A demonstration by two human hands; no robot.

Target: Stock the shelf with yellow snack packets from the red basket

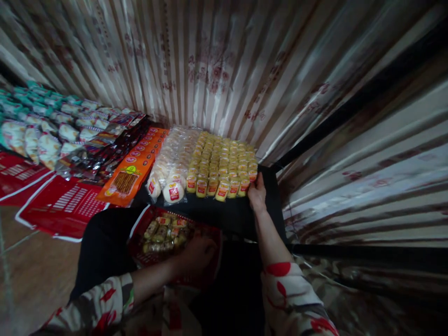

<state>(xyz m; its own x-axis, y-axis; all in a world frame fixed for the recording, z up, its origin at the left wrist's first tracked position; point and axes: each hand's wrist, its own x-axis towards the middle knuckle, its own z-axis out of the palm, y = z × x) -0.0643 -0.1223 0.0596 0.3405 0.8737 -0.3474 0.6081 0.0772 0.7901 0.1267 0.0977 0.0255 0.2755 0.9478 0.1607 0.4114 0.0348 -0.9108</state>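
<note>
Right grip beside rightmost yellow packets

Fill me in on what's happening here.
A person is handling small packaged goods at a black table. The right hand is at the front right corner of neat rows of yellow packets. The left hand is lower, at a red bag with more small wrapped pieces in it; its fingers are too dark to show whether it holds any. Left of the yellow rows lie white packets, then an orange packet.
</note>
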